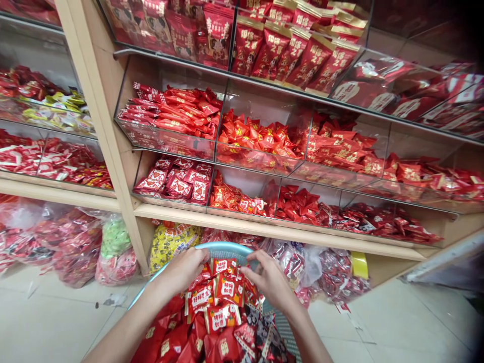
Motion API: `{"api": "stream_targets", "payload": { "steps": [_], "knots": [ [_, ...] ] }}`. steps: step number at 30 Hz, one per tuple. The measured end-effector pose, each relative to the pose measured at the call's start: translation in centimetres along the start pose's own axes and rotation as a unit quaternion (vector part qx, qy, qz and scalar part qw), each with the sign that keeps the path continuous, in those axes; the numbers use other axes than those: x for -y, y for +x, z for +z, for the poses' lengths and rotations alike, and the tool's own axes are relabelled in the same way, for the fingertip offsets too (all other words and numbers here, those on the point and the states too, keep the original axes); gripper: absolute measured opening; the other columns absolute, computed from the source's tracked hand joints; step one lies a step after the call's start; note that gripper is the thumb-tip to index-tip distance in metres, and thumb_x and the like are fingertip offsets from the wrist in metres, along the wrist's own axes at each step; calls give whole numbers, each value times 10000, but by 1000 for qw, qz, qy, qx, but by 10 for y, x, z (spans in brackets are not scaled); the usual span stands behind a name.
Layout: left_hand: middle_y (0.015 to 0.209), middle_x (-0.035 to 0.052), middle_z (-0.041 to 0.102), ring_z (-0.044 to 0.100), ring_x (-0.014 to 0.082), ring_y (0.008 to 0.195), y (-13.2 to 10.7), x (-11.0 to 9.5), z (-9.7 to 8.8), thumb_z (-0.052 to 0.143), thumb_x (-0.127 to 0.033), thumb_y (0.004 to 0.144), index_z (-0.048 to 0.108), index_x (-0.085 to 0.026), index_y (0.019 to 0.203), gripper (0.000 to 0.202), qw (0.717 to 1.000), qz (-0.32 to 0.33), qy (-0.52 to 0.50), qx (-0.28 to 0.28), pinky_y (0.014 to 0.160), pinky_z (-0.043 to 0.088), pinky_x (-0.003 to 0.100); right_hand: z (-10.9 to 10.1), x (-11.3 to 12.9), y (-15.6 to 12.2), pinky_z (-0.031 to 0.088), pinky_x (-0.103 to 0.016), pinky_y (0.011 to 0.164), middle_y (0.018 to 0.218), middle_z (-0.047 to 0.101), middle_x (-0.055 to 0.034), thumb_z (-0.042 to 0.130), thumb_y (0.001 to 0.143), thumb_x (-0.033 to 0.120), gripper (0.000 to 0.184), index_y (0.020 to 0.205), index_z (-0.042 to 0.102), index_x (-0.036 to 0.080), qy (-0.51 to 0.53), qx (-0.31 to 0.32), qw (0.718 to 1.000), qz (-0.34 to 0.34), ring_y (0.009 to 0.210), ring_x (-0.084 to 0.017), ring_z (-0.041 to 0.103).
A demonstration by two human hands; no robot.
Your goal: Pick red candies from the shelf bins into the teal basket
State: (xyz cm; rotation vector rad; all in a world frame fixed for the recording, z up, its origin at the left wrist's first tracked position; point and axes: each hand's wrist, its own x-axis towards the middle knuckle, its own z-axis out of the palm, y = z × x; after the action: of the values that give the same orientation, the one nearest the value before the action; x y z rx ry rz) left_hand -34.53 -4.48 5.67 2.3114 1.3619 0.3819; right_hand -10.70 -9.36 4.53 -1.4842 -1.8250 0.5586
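A light blue plastic basket [223, 246] sits below me, filled with wrapped sweets. Orange-and-red candy packets [229, 288] with white lettering lie in its middle, with plain red packets [176, 343] and dark patterned ones [268, 335] around them. At the basket's far left side, my left hand [191, 269] is closed with its fingers curled down by the packets; what they hold, if anything, is hidden. Opposite it, over the right side of the packets, my right hand [266, 277] has its thumb and fingers apart, with nothing visible between them.
Clear-fronted shelf bins [260, 156] full of red packets rise ahead. Under the lowest wooden shelf [280, 233] stand a yellow bag of sweets [174, 244] and several clear bags [336, 272]. A wooden upright [94, 101] divides the shelves at left. Pale floor tiles [408, 322] lie around.
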Motion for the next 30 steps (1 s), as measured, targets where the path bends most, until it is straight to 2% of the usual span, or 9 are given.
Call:
{"api": "stream_targets", "payload": {
  "steps": [3,6,12,16,19,23,24,27,30],
  "knots": [
    [883,115,625,592,251,820,-3,-9,-2,346,-120,824,585,-163,943,270,988,-13,147,43,666,388,311,-4,-3,-5,444,-274,658,982,562,-16,656,739,294,211,932,592,236,-14,71,997,-39,709,-139,556],
    [941,146,620,598,290,881,-5,-13,1,305,-123,848,567,-141,1025,317,976,-41,210,47,689,400,348,-2,-5,-7,441,-277,666,962,588,-20,636,752,274,190,937,605,243,-21,88,996,-26,760,-160,568],
    [859,142,620,615,271,796,-6,-10,3,302,-146,857,575,-132,899,276,983,-38,169,52,639,398,327,-3,-9,-8,389,-237,550,693,638,12,587,778,309,102,823,617,223,-32,78,995,47,622,-151,574],
    [825,130,621,611,260,751,-5,-11,0,323,-173,856,572,-146,864,250,988,-24,150,32,612,381,313,-5,-6,-8,357,-228,526,632,634,15,571,788,341,140,732,617,221,-67,68,994,48,592,-150,568],
    [799,110,631,619,260,746,-2,-18,-7,293,-249,894,565,-168,895,283,987,-33,155,-12,612,379,304,-10,-1,-3,360,-234,532,661,654,1,520,827,374,192,758,617,223,-56,48,997,38,607,-162,585],
    [932,81,626,609,212,819,9,-16,-9,252,-320,925,547,-190,922,323,982,-13,115,-146,686,393,282,-25,8,11,357,-243,511,625,646,-6,469,854,407,249,777,605,214,-52,-8,998,29,533,-160,565],
    [962,80,620,604,208,846,12,-12,-7,252,-331,927,550,-189,929,330,982,-5,103,-161,711,396,280,-30,10,16,360,-245,510,602,636,-6,460,857,411,262,770,604,210,-54,-21,998,27,516,-159,556],
    [947,85,633,612,216,866,20,0,3,259,-398,923,570,-196,943,372,989,-23,72,-124,732,401,281,-41,13,41,370,-249,524,592,627,-9,455,856,398,262,756,598,202,-74,-67,995,10,518,-160,553],
    [848,94,649,625,248,843,23,8,11,201,-462,918,585,-202,899,463,992,-47,80,-88,698,399,301,-48,9,77,397,-255,624,755,674,-44,476,841,336,200,798,609,193,-121,-139,983,-17,677,-178,604]
  ]
}}
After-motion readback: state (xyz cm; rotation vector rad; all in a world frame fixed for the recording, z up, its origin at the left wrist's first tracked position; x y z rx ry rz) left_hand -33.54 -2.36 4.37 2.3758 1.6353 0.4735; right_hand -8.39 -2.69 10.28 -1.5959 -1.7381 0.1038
